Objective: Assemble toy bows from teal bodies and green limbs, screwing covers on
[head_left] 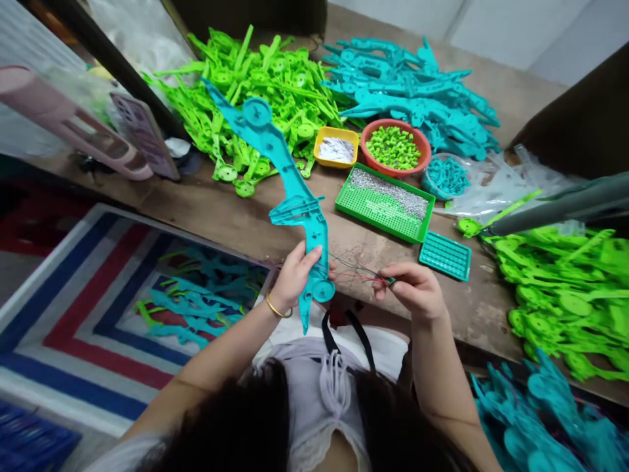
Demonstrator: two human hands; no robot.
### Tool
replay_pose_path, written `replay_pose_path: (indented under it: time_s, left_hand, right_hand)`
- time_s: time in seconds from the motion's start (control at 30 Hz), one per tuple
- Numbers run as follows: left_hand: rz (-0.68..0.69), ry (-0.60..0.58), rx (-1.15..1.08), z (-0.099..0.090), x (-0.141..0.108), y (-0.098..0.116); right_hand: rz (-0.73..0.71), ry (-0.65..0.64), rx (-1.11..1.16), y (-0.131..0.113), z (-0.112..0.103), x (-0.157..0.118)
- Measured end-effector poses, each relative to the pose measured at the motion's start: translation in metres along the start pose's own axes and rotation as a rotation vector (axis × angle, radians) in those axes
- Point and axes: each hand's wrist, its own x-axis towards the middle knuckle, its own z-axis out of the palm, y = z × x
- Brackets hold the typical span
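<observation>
My left hand [293, 275] is closed around the lower part of a long turquoise plastic shell piece [289, 170], held tilted over the table's front edge. The piece has round bosses near both ends and ribs on its inner side. Thin red and dark wires [351, 263] run from it toward my right hand [415, 288]. Between the thumb and fingers of that hand is a small green circuit board [390, 280], where the wires end. My fingers cover part of the board.
Green plastic parts [275, 85] and turquoise shells [403, 92] are heaped behind. Nearer stand a yellow tray [317, 155], red bowl [426, 147], green screw tray [383, 226] and turquoise tray [445, 255]. A striped lined box [88, 295] holds shells at left; a phone [142, 134] leans there.
</observation>
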Motion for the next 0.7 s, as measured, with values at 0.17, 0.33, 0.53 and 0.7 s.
replay_pose_path:
  time_s: [0.17, 0.33, 0.53, 0.7]
  left_hand:
    - [-0.034, -0.081, 0.034, 0.006, -0.003, -0.01]
    - [-0.037, -0.09, 0.032, 0.011, -0.002, -0.016]
    - [-0.049, -0.082, 0.01, 0.01, 0.001, -0.019]
    - [-0.027, -0.033, 0.007, 0.006, 0.006, -0.021]
  right_hand:
    - [-0.023, 0.098, 0.162, 0.007, 0.007, -0.011]
    - [-0.054, 0.242, 0.153, 0.01, 0.015, -0.009]
    - [-0.053, 0.327, 0.089, 0.014, 0.025, -0.003]
    - [0.025, 0.362, 0.01, 0.021, 0.026, -0.001]
